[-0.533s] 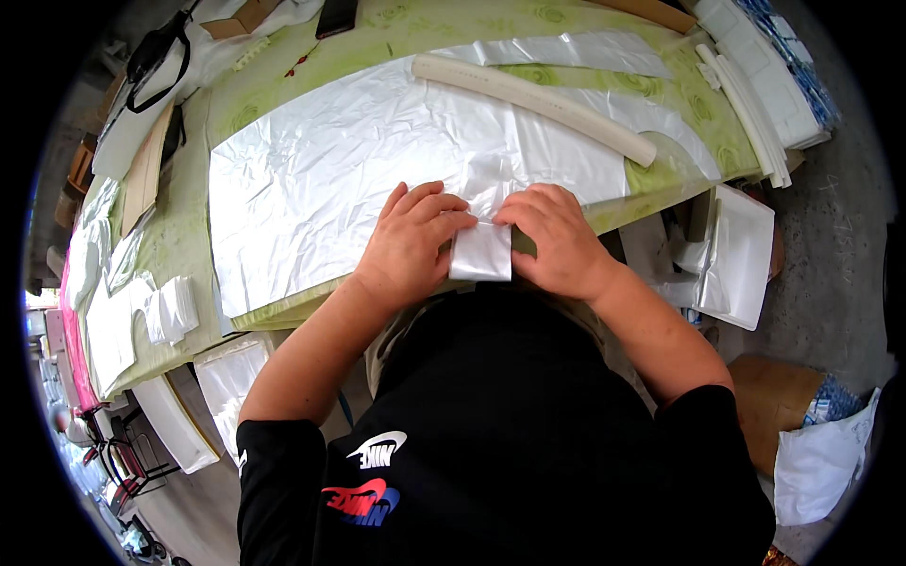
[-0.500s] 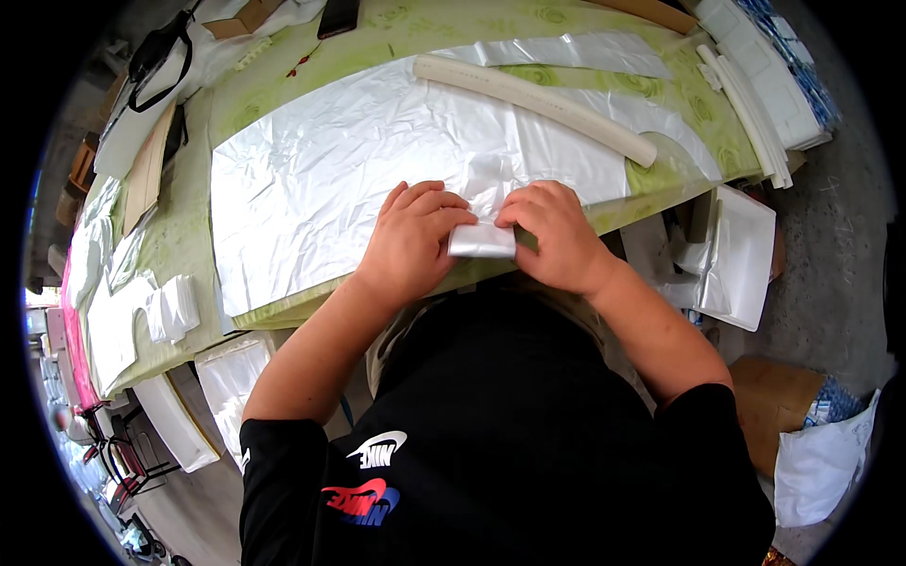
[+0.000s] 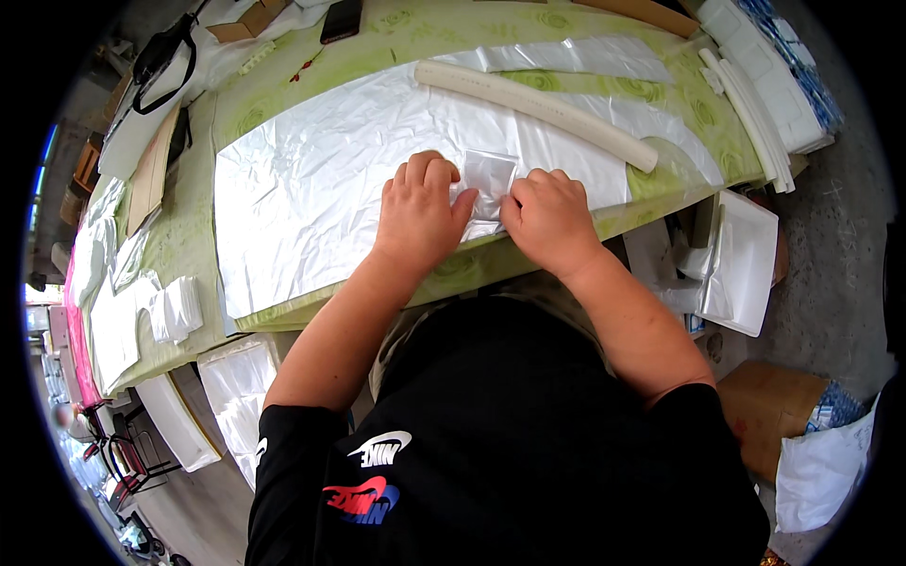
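Observation:
A small, clear, flat plastic bag (image 3: 489, 174) lies on silvery-white plastic sheeting near the table's front edge. To its left is my left hand (image 3: 415, 209), palm down, with bent fingers and the thumb held apart from them. That thumb reaches the bag's left side, and nothing shows gripped in this hand. My right hand (image 3: 552, 219) is closed at the bag's lower right edge, thumb and curled fingers pinching it. Under both hands spreads the wrinkled sheeting (image 3: 311, 189).
Behind my hands a long cream tube (image 3: 538, 106) lies slantwise over the sheeting. A dark phone (image 3: 342, 21) rests at the far edge. Folded white plastic bags (image 3: 176, 309) are at the left. Right of the table stands a white bin (image 3: 741, 264), with a cardboard box (image 3: 769, 415) below.
Both hands have moved away from me and a little apart at the fingers. The plastic, folded over at the front edge before, now lies flat farther up the sheeting.

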`<state>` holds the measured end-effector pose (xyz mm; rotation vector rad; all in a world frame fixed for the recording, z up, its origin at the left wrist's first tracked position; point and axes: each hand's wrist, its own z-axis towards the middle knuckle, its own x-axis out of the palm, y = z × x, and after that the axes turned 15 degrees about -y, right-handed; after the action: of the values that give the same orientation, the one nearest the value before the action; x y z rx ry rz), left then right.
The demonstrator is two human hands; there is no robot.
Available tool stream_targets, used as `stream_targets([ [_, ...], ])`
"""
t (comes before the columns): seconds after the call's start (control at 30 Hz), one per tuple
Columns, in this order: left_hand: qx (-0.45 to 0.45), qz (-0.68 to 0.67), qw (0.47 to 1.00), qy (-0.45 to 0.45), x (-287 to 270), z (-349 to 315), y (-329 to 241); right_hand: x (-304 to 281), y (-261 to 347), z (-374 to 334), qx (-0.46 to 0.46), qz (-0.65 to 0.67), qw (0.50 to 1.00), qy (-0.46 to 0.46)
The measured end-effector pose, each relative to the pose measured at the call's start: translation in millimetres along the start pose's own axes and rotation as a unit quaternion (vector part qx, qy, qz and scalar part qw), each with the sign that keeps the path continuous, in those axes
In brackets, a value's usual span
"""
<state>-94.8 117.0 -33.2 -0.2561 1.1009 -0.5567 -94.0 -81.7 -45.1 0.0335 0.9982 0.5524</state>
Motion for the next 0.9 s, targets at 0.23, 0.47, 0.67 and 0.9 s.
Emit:
stream_targets([
  [0.23, 0.127, 0.072, 0.985, 0.097, 10, -13, -3, -7, -1, 8, 0.074, 0.070, 0.994, 0.029],
  [0.47, 0.105, -0.161, 0.981, 0.001, -24, -48, -6, -19, -1, 40, 0.091, 0.048, 0.978, 0.180],
  [0.67, -0.461, -0.478, 0.719, 0.206, -33, -124, 3, -25, 16, 32, 0.015, 0.044, 0.974, 0.223],
  [0.9, -0.593, -0.615, 0.518, -0.041, -36, -144, 4, -49, 73, -24, -0.019, 0.296, 0.934, 0.200],
])
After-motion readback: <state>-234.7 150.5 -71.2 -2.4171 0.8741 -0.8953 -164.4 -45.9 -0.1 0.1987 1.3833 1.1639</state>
